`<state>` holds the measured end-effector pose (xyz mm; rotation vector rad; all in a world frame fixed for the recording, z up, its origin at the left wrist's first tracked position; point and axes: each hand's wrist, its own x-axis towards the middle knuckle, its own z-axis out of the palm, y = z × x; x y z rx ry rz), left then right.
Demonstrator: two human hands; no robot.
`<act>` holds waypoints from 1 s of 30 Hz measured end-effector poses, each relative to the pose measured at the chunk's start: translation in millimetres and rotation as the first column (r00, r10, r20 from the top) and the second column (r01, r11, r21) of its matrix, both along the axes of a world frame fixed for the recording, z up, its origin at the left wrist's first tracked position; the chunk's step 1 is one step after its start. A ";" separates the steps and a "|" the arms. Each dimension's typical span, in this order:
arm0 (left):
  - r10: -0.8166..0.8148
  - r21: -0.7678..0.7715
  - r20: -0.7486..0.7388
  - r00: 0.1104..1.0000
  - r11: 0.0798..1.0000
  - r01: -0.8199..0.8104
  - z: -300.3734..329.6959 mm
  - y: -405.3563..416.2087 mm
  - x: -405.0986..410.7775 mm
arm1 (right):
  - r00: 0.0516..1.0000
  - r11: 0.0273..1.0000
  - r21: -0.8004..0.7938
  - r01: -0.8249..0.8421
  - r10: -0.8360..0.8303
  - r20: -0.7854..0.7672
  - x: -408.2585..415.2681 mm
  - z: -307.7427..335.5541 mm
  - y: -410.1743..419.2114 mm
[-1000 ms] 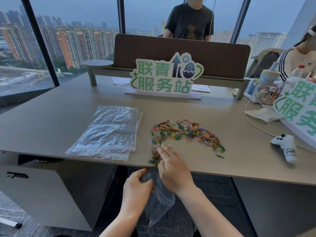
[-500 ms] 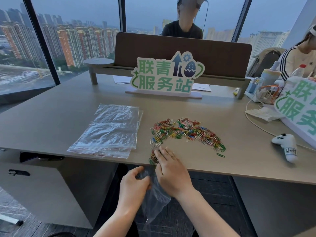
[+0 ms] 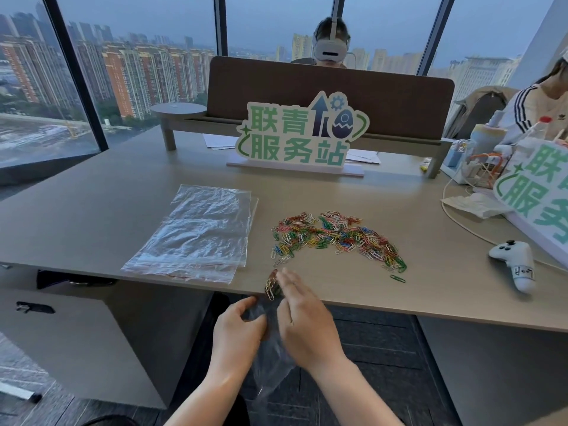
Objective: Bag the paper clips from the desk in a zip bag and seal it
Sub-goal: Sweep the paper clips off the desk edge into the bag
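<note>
A: Okay, left first. What's on your desk (image 3: 92,216)?

B: A stack of clear zip bags (image 3: 199,232) lying flat, left of the clips, red seal strips toward your edge.

A: Your left hand (image 3: 238,332)?

B: Below the desk edge, pinching the mouth of one zip bag (image 3: 273,361); that bag hangs down between your hands, under the tabletop.

A: Clips?

B: The main pile of coloured paper clips (image 3: 335,238) sits mid-desk in an arc, right of the stack. A small clump of clips (image 3: 272,285) lies right at the front edge, above the held bag.

A: Right hand (image 3: 304,321)?

B: Fingers straight and together, not gripping anything; fingertips (image 3: 284,273) on the desk, touching that clump. Palm hangs over the edge, beside the bag's mouth.

A: Further right?

B: One green clip (image 3: 397,278) lies apart from the pile. Then a white controller (image 3: 516,265) near the right edge. A green-lettered sign (image 3: 302,133) stands behind the pile.

A: Can you tell if any clips are inside the bag?

B: No, it's too blurred.
</note>
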<state>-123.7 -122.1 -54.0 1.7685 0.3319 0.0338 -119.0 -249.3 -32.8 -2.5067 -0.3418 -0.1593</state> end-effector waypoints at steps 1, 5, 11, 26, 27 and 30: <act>0.001 -0.017 -0.005 1.000 1.000 -0.001 -1.3 -0.1 0.2 | 1.000 1.000 0.019 0.020 -0.020 0.011 7.3 4.3 -3.6; 0.007 -0.049 -0.029 1.000 0.999 -0.008 -1.7 -0.3 -1.4 | 0.998 0.997 -0.068 0.044 -0.047 -0.041 52.2 18.2 -16.9; -0.001 -0.100 -0.035 0.999 0.995 -0.002 0.0 -0.7 -0.1 | 0.985 0.978 -0.208 -0.019 -0.018 -0.174 103.2 14.8 -13.7; -0.004 -0.097 -0.026 1.000 0.995 0.001 3.6 2.8 -1.3 | 0.997 0.995 -0.083 -0.059 0.055 -0.051 66.9 3.3 -8.8; -0.002 -0.098 -0.026 1.000 0.995 0.000 4.5 2.5 -1.5 | 0.999 0.996 -0.077 -0.037 0.034 -0.043 69.6 4.5 -9.7; 0.002 -0.101 -0.021 1.000 0.995 -0.004 5.5 2.7 -2.5 | 0.995 0.990 -0.141 -0.004 -0.011 -0.100 84.6 5.4 -10.0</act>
